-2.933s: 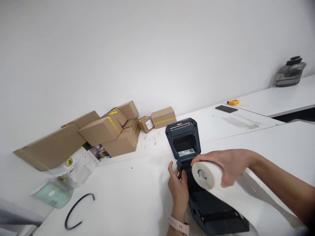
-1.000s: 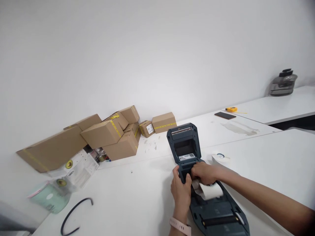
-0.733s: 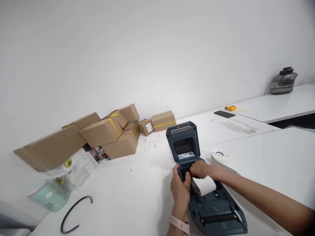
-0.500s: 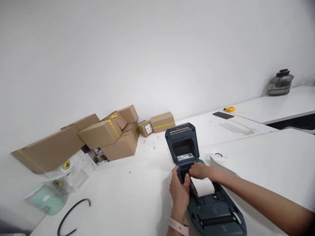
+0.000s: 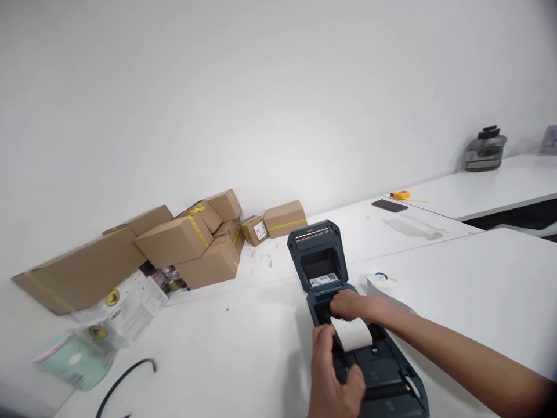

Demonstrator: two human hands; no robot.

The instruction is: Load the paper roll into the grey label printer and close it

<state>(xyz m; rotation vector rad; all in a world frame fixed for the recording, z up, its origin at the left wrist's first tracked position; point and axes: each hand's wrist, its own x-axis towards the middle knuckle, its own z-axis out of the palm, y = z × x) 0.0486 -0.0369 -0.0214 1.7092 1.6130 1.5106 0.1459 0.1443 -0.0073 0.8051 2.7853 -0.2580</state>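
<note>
A dark label printer (image 5: 383,366) lies on the white table with its lid (image 5: 319,255) swung up. A strip of white label paper (image 5: 354,335) curls out of the middle of the printer. My right hand (image 5: 350,305) reaches into the compartment below the lid, fingers curled; what they grip is hidden. At the printer's near left side is my left hand (image 5: 333,371), thumb apart from the fingers, whose tips are by the left edge of the paper strip. Whether they touch the paper I cannot tell.
Cardboard boxes (image 5: 174,241) are piled at the back left, beside plastic packets (image 5: 130,313) and a mint-green pouch (image 5: 73,360). A black cable (image 5: 122,380) lies at front left. Right of the printer is a label roll (image 5: 383,281); farther back are a phone (image 5: 390,205) and tape measure (image 5: 400,195).
My left hand has left the printer's upper left edge and moved nearer me, beside the paper strip, with its thumb spread. My right hand stays in the compartment. The view has shifted slightly.
</note>
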